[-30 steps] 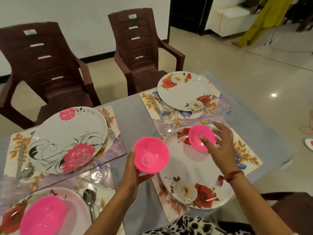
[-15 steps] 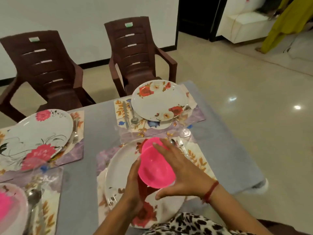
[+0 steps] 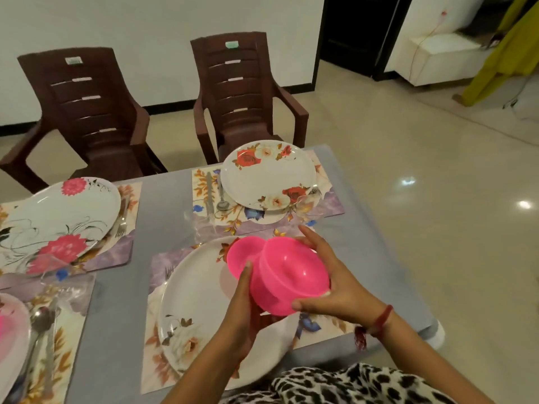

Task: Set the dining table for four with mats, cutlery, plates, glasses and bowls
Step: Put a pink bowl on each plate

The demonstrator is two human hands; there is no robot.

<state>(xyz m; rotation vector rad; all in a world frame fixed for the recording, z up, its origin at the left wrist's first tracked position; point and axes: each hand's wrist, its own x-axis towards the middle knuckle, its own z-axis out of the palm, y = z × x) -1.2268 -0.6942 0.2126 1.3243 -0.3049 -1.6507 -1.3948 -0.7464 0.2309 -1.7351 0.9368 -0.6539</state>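
Head view: pink bowls point(image 3: 291, 275), illegible chair labels point(image 3: 232, 44).

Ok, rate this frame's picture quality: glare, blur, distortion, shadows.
Head view: two bright reflections glare on the glossy floor. Head view: soft focus overall, the left flowered plate smeared, the clear glass by the far plate barely readable. Head view: wide-angle bending tilts the left chair outward, and the pink bowls cast a soft shadow on the near plate.
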